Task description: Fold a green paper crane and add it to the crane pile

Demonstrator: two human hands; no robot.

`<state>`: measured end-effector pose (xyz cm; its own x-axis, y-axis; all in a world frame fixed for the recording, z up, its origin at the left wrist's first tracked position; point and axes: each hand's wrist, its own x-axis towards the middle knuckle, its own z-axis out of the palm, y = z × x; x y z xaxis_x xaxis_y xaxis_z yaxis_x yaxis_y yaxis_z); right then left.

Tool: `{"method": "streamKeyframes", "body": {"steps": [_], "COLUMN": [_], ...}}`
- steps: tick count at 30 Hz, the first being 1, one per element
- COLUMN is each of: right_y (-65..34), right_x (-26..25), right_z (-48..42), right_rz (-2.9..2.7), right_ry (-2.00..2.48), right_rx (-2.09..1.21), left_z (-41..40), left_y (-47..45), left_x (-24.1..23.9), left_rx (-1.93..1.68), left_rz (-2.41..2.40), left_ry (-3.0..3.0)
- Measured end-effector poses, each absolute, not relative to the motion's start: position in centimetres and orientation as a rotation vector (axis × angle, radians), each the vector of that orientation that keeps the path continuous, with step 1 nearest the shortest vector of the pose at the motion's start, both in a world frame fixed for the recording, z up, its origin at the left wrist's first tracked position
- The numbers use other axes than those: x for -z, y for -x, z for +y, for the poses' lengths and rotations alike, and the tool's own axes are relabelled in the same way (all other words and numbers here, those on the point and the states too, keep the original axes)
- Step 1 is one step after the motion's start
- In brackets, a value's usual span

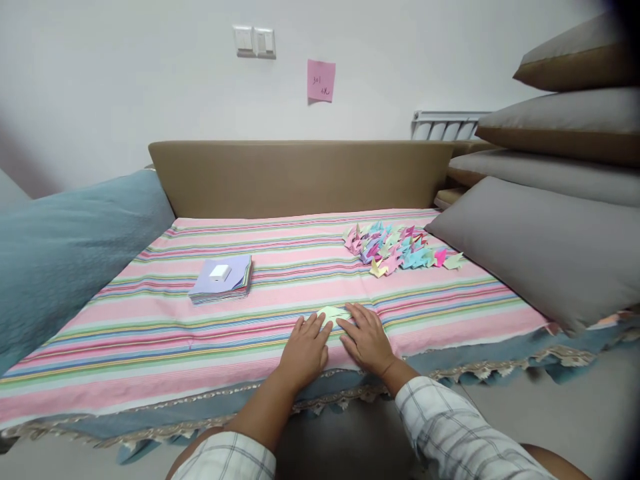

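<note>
Both hands flat on one pale green paper (331, 313) near the front edge of the bed, which is spread with a pink striped cloth (150, 333). Left hand (304, 350) lies palm down, fingers spread, tips on the paper's left part; right hand (367, 337) likewise palm down, fingers reaching in over the paper's right part. Neither is clenched and neither grips: both press, open, on the sheet. The paper sits just ahead of the fingertips, between the two hands, its long axis running left to right across the person's front; only a small part shows, the rest is under the fingers. Both hands are about equally near it, the right perhaps covering more. Counts: one paper under the hands; one stack (221, 280) of coloured sheets, well off to the left and farther back, with one small white block (220, 272) on top; one heap of folded paper figures (397, 248) to the right and back, too many and too tangled to count. Four grey cushions (540, 253) piled at the right, one blue cushion (65, 253) at the left. One pink note (321, 80) on the wall.
</note>
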<state>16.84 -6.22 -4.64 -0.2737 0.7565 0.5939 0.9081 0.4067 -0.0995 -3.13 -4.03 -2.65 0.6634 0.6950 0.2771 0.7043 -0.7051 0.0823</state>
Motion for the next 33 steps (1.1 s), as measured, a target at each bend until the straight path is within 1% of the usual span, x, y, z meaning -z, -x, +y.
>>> {"method": "streamKeyframes", "body": {"steps": [5, 14, 19, 23, 33], "right_y": [-16.7, -16.8, -16.2, -15.3, -14.9], "right_x": [5.0, 5.4, 4.0, 3.0, 3.4], "right_z": [-6.6, -6.5, -5.9, -5.0, -4.7], "right_rz": [-2.022, -1.946, -2.108, -2.277, -2.336], "right_ry": [1.525, 1.536, 1.470, 1.427, 1.469], "right_rx": [0.356, 0.335, 0.351, 0.272, 0.166], "left_z": [-4.2, -4.2, -4.3, -4.3, -4.6], "left_y": [3.0, 2.9, 2.9, 2.9, 2.7], "left_x": [2.4, 2.5, 2.5, 2.5, 2.3], "left_rx": [0.437, 0.460, 0.485, 0.503, 0.496], "left_rz": [-1.211, -1.219, -1.214, -1.233, -1.301], "left_ry": [2.835, 2.826, 2.827, 2.814, 2.785]}}
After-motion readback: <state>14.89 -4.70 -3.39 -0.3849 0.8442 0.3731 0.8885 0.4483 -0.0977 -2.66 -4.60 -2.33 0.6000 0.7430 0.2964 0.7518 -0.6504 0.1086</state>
